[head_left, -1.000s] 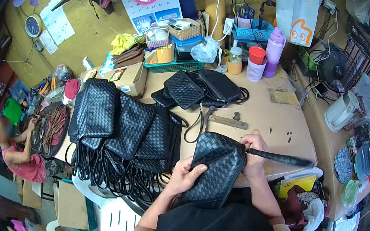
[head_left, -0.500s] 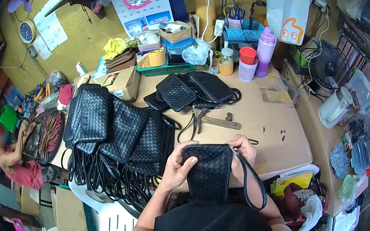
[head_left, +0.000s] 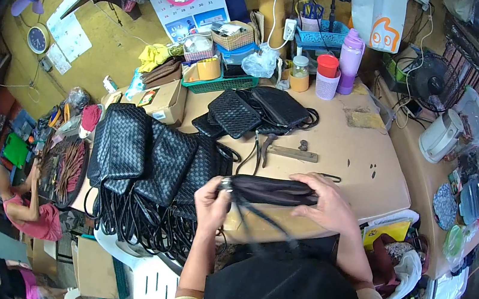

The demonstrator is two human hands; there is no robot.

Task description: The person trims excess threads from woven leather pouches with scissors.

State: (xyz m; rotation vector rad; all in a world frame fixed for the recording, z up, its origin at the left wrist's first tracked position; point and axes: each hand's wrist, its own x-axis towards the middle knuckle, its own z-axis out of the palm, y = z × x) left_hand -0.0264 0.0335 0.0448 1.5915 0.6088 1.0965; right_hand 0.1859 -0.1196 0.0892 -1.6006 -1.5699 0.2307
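A black woven pouch [head_left: 273, 191] is held level above the table's near edge, its long zipper side turned up towards me. My left hand [head_left: 212, 204] pinches its left end, beside the metal hardware where the wrist strap [head_left: 264, 218] hangs, blurred. Around the right end, the fingers and thumb of my right hand [head_left: 330, 205] are closed. To the left lies a big heap of similar black woven pouches [head_left: 159, 160], straps dangling over the edge. Several more pouches [head_left: 235, 112] lie farther back, near a hammer [head_left: 292, 153].
A cardboard box [head_left: 167, 103], a green basket [head_left: 217, 86], a red-lidded cup [head_left: 327, 82] and a purple bottle [head_left: 350, 61] line the table's back. An electric kettle [head_left: 441, 137] stands at right. Another person [head_left: 31, 213] sits at far left; a white plastic chair [head_left: 151, 289] is below.
The pouch has been turned from its flat woven face to its zipper side. Its strap end has gone from the right hand to the left. The view has shifted slightly.
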